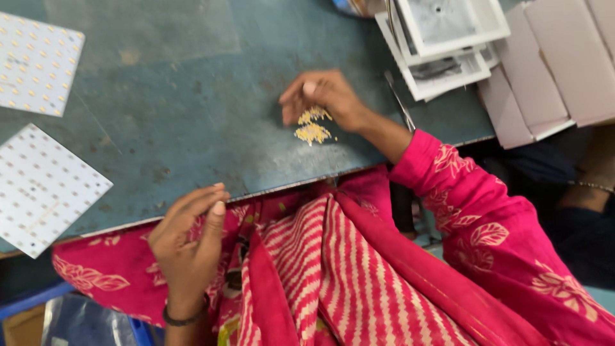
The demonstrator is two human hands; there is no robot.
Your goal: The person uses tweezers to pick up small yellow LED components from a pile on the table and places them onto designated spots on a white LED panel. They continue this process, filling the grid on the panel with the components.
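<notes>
My right hand [325, 97] rests on the blue-green table [186, 115], fingers curled over a small pile of tiny yellow parts [312, 128], touching its upper edge. I cannot tell whether any part is pinched between the fingers. My left hand [189, 238] hangs at the table's near edge above my pink clothing, fingers loosely together and holding nothing that I can see. Two white square boards dotted with small yellow parts lie at the left, one at the back [35, 61] and one nearer [41, 189].
A stack of white square frames [442, 45] stands at the back right, with pale cardboard boxes [557, 64] beside it. A thin metal tool [400, 102] lies near my right wrist. Another person's arm [589, 182] shows at the far right.
</notes>
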